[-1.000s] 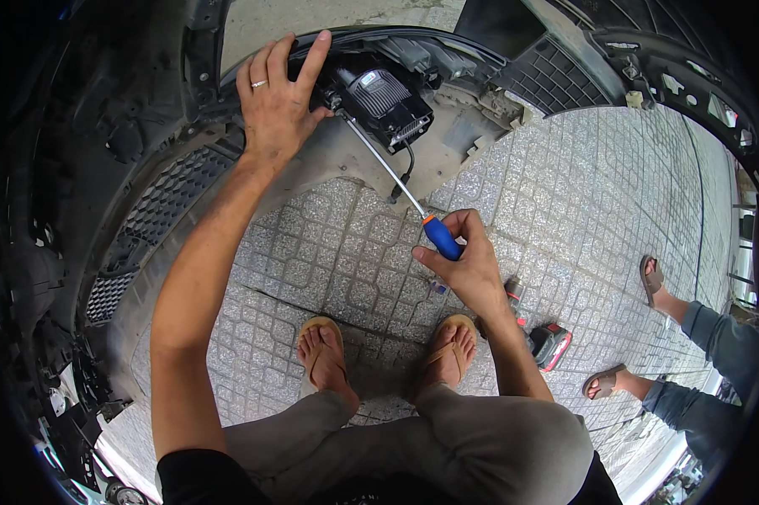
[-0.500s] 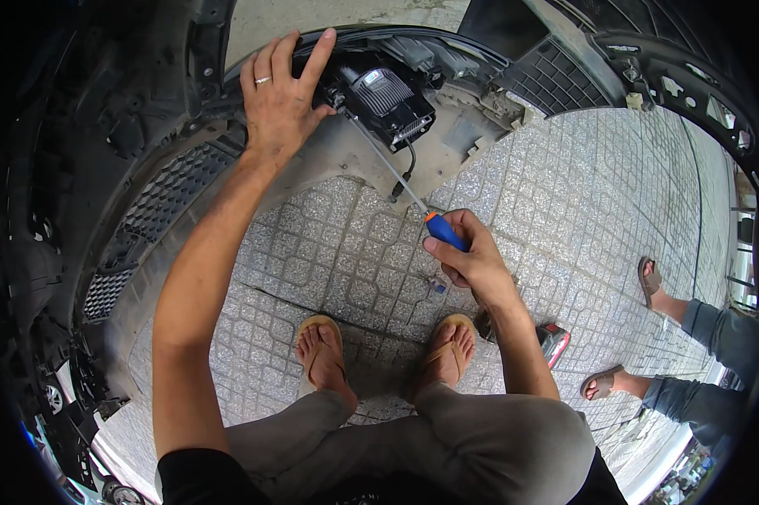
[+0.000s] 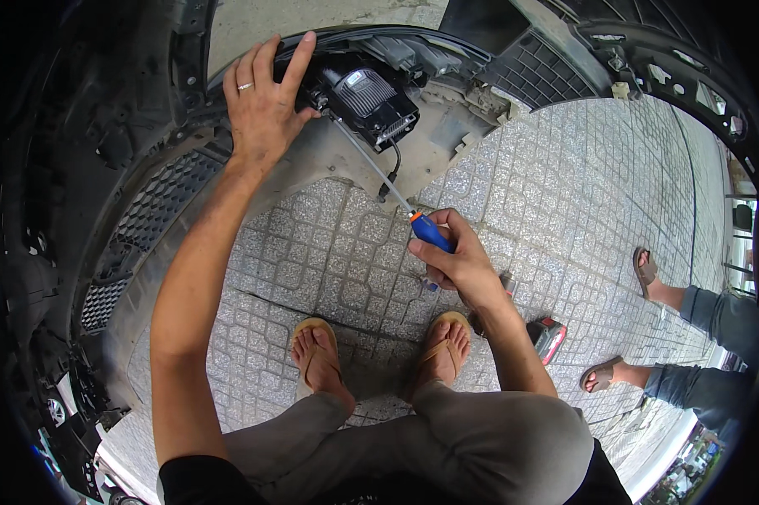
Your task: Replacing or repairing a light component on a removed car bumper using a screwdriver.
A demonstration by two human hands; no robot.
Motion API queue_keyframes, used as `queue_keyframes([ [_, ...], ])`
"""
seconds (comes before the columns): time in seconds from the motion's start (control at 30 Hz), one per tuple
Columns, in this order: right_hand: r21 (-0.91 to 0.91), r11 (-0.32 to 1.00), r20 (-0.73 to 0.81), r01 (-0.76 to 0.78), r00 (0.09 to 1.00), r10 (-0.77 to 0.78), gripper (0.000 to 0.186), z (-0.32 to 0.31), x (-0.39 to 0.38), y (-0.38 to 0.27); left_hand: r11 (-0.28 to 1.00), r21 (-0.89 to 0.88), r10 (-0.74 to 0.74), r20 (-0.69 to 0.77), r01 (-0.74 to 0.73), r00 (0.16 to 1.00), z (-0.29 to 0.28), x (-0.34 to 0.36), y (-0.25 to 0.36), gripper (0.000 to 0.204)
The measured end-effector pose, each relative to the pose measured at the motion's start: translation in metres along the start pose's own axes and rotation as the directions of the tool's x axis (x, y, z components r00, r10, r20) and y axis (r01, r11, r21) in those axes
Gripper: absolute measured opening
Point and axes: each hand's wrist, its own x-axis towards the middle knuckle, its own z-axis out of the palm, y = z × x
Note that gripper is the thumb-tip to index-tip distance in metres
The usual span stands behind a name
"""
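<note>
My left hand (image 3: 262,114) rests with fingers spread on the rim of a black plastic bumper (image 3: 194,46), its thumb at the left side of a black ribbed housing (image 3: 363,101) with a short cable. My right hand (image 3: 455,261) grips the blue-and-orange handle of a screwdriver (image 3: 430,231). Its steel shaft runs up and left to a fitting (image 3: 325,108) beside the housing, near my left thumb; whether the tip is seated there I cannot tell.
Paving tiles (image 3: 337,269) lie under my sandalled feet. A red-and-black power tool (image 3: 546,337) lies behind my right forearm. Another person's sandalled feet and legs (image 3: 708,320) stand at the right. Curved bumper pieces and a honeycomb grille (image 3: 156,206) surround the work.
The view has shifted slightly, so the housing and hands appear further left. My right fingers have moved slightly round the screwdriver handle. My left hand still rests beside the housing.
</note>
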Motion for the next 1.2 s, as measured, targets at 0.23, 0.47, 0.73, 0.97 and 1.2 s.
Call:
queue_keyframes([
  [0.23,-0.572,0.773,-0.210,0.274,0.862,-0.461,0.033,0.011,-0.004,0.013,1.000,0.004,-0.013,0.017,0.013,1.000,0.000,0.001,0.006,0.122],
  [0.47,0.279,0.958,0.119,-0.064,0.992,0.031,0.035,-0.003,0.002,0.002,0.999,0.035,-0.012,0.025,0.011,1.000,0.000,0.001,0.004,0.124],
  [0.73,-0.793,0.479,-0.070,0.376,0.725,-0.685,0.031,0.013,-0.005,0.016,1.000,0.006,-0.005,0.048,0.005,0.999,-0.004,0.001,0.005,0.129],
  [0.97,0.266,0.962,0.119,-0.066,0.992,0.035,0.036,-0.008,0.006,0.005,1.000,0.003,-0.012,0.037,0.012,0.999,-0.004,0.001,0.005,0.129],
  [1.2,-0.869,0.373,-0.046,0.324,0.700,-0.713,0.033,0.014,-0.005,0.014,1.000,-0.002,-0.015,0.031,0.015,0.999,-0.006,0.003,0.006,0.129],
])
